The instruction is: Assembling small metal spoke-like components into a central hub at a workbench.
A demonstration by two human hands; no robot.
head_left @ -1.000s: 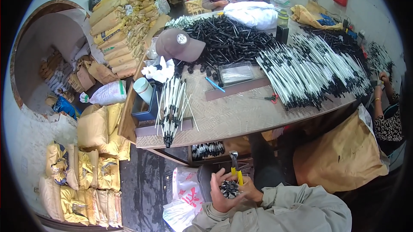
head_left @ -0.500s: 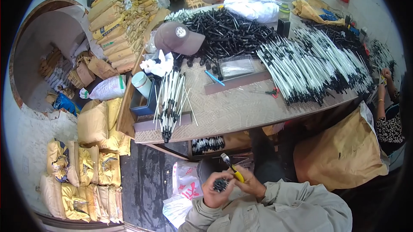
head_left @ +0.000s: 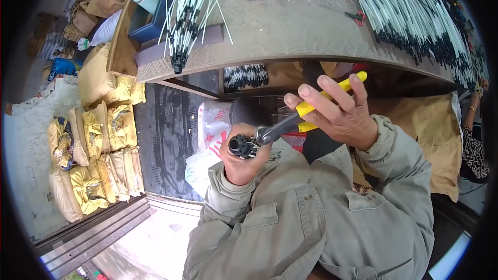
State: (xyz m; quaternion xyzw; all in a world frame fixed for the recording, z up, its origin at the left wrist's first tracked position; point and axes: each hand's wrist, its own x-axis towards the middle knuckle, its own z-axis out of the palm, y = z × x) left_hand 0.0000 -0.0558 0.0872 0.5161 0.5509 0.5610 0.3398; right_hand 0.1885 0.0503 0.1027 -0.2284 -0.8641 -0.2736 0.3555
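My left hand (head_left: 243,170) is wrapped round a bundle of thin rods with black tube-like ends (head_left: 241,145), its ends facing up. From the right, my right hand (head_left: 345,111) grips yellow-handled pliers (head_left: 286,124). The metal head of the pliers is at the right side of the bundle, by my left thumb; whether the jaws bite on a rod I cannot tell. Beyond my hands, a bunch of white rods with black fittings (head_left: 189,15) lies at the table's near left edge.
The table (head_left: 290,25) has its front edge just beyond my hands. Red-handled scissors (head_left: 358,18) and a large pile of white rods (head_left: 404,10) lie on it. A blue bin (head_left: 150,25) stands at left. Filled sacks (head_left: 98,145) line the left floor; a big brown sack (head_left: 420,140) is at right.
The view has tipped downward, so the table sits higher. My right hand has swung the pliers round: their head now points left at the bundle, and the handles reach up right. The left hand keeps the bundle.
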